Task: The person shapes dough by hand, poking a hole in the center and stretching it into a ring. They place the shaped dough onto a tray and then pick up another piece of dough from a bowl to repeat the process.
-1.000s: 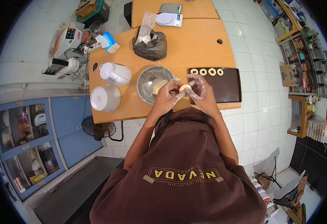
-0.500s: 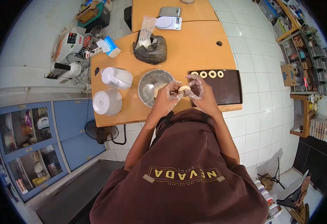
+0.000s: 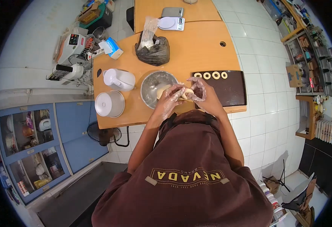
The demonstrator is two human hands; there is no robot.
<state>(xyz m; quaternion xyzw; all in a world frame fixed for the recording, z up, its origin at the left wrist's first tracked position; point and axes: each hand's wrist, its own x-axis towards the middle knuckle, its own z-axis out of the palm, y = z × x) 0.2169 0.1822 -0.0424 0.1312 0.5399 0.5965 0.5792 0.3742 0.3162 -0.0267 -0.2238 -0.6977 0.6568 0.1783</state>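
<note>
Between my two hands, close to the table's front edge, is a pale dough ring (image 3: 189, 92). My left hand (image 3: 170, 99), in a clear floury glove, closes on the ring's left side. My right hand (image 3: 203, 94), gloved the same way, pinches its right side with the thumb and has its index finger raised. Fingers cover part of the ring. Just left of my hands stands a metal mixing bowl (image 3: 149, 88) with a lump of dough (image 3: 161, 90) at its right side, partly behind my left hand. Several shaped dough rings (image 3: 216, 75) lie in a row along the far edge of a dark baking tray (image 3: 230, 92).
A white jug (image 3: 119, 79) and a white lidded tub (image 3: 110, 103) stand left of the bowl. Behind it sits a black plastic bag (image 3: 154, 53) with a clear bag inside. Farther back is a white kitchen scale (image 3: 167, 23). A fan (image 3: 103, 134) stands below the table's left edge.
The dough ring has shifted slightly to the right and turned in my fingers. My left hand has rotated a little, and my right index finger points further left.
</note>
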